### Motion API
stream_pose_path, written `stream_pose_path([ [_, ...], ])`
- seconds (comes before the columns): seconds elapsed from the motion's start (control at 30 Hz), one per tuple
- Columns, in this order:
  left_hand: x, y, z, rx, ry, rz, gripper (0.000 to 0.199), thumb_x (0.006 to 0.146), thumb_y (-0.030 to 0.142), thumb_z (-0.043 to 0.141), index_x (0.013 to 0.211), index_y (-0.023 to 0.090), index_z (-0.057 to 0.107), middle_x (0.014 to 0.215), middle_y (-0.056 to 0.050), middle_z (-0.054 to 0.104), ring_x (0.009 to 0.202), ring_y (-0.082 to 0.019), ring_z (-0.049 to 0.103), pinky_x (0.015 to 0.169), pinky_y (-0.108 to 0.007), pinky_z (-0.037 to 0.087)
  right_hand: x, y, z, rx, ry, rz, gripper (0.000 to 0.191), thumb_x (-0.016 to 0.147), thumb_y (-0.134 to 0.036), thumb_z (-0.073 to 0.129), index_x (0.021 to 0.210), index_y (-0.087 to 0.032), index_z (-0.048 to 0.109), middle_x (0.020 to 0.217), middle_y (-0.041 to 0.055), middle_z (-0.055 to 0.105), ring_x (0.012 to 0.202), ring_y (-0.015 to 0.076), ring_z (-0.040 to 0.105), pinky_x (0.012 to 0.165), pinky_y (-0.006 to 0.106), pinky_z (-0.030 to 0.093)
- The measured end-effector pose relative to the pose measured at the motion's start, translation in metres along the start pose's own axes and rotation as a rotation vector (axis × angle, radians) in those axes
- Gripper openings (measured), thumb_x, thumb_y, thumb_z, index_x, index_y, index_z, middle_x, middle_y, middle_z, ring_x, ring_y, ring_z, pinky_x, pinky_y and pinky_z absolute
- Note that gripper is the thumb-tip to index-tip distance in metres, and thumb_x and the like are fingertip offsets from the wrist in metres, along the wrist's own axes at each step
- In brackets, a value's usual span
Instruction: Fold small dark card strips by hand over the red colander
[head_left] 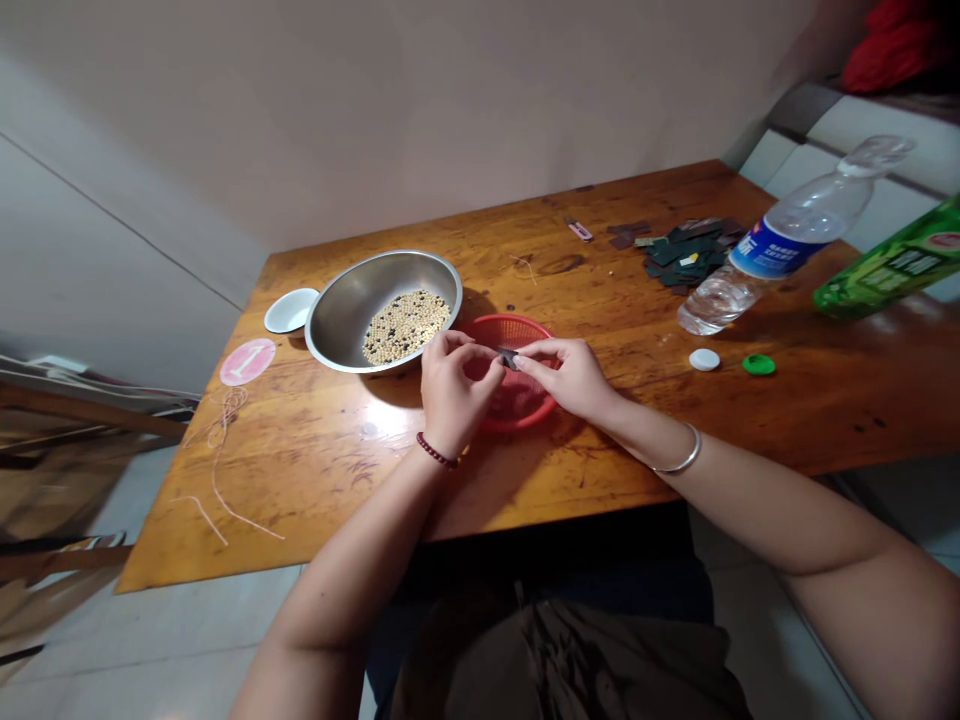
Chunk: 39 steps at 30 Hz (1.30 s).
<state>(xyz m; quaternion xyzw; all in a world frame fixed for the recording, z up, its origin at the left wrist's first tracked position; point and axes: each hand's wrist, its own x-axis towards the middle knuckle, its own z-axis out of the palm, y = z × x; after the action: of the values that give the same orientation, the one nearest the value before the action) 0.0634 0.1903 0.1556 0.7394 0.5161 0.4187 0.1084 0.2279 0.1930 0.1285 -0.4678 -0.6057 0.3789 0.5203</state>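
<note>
My left hand (456, 388) and my right hand (570, 378) meet above a red plastic basket (517, 422). Between their fingertips they pinch one small dark flat piece (509, 358); its material is too small to make out. The hands partly hide the basket's rim and inside. Just left of the basket stands a wide steel bowl (337, 320) with pale beans (405, 325) in it, mixed with darker bits. A loose pile of dark green and brown flat pieces (690, 255) lies farther back on the right.
On the wooden table (345, 440) are a small white bowl (291, 311), a pink round tag (247, 362) marked 1, loose string (225, 420) and a small pink-handled cutter (579, 230). At right stand a clear water bottle (780, 240), a green bottle (892, 260), a white cap (704, 359) and a green cap (759, 364).
</note>
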Motion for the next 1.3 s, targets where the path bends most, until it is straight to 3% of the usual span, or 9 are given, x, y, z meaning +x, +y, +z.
stream_pose_path([
  [0.17, 0.0013, -0.0023, 0.0004, -0.013, -0.044, 0.011, 0.002, 0.076, 0.023, 0.071, 0.078, 0.021, 0.071, 0.095, -0.003, 0.057, 0.094, -0.018, 0.053, 0.087, -0.034, 0.045, 0.0003, 0.0007, 0.0003, -0.011, -0.003, -0.017, 0.014, 0.078, -0.028, 0.068, 0.084, -0.018, 0.076, 0.087, 0.0062, 0.077, 0.083, 0.0217, 0.072, 0.079, 0.033, 0.056],
  [0.6, -0.0013, 0.0005, 0.0012, 0.026, 0.004, 0.005, 0.004, 0.078, 0.024, 0.07, 0.078, 0.02, 0.071, 0.091, -0.003, 0.056, 0.092, -0.018, 0.053, 0.088, -0.034, 0.044, 0.0004, 0.004, 0.0007, 0.009, -0.021, -0.005, 0.017, 0.078, -0.03, 0.069, 0.087, -0.019, 0.076, 0.088, 0.0063, 0.077, 0.082, 0.0216, 0.072, 0.079, 0.034, 0.057],
  [1.0, -0.0035, 0.0031, 0.0015, 0.067, -0.048, 0.014, 0.005, 0.08, 0.026, 0.068, 0.081, 0.021, 0.07, 0.092, -0.003, 0.057, 0.091, -0.019, 0.051, 0.084, -0.033, 0.044, 0.0014, 0.0065, 0.0012, -0.025, -0.009, 0.004, 0.016, 0.078, -0.031, 0.069, 0.084, -0.019, 0.077, 0.086, 0.0059, 0.077, 0.08, 0.0212, 0.072, 0.077, 0.033, 0.057],
  [1.17, -0.0022, 0.003, 0.0002, 0.078, 0.001, 0.016, 0.005, 0.08, 0.026, 0.068, 0.079, 0.021, 0.07, 0.091, -0.004, 0.056, 0.092, -0.02, 0.052, 0.086, -0.035, 0.044, 0.0004, 0.0038, 0.0012, 0.006, -0.013, 0.02, 0.018, 0.077, -0.032, 0.07, 0.087, -0.018, 0.076, 0.088, 0.0067, 0.077, 0.082, 0.0216, 0.072, 0.08, 0.034, 0.057],
  [1.3, -0.0039, 0.0043, 0.0005, 0.073, -0.048, 0.031, 0.005, 0.08, 0.026, 0.068, 0.08, 0.022, 0.07, 0.093, -0.004, 0.057, 0.092, -0.02, 0.051, 0.085, -0.034, 0.044, 0.0002, 0.0022, 0.0006, -0.01, -0.003, 0.013, 0.017, 0.077, -0.032, 0.069, 0.085, -0.019, 0.076, 0.087, 0.0062, 0.077, 0.082, 0.0213, 0.072, 0.079, 0.034, 0.057],
])
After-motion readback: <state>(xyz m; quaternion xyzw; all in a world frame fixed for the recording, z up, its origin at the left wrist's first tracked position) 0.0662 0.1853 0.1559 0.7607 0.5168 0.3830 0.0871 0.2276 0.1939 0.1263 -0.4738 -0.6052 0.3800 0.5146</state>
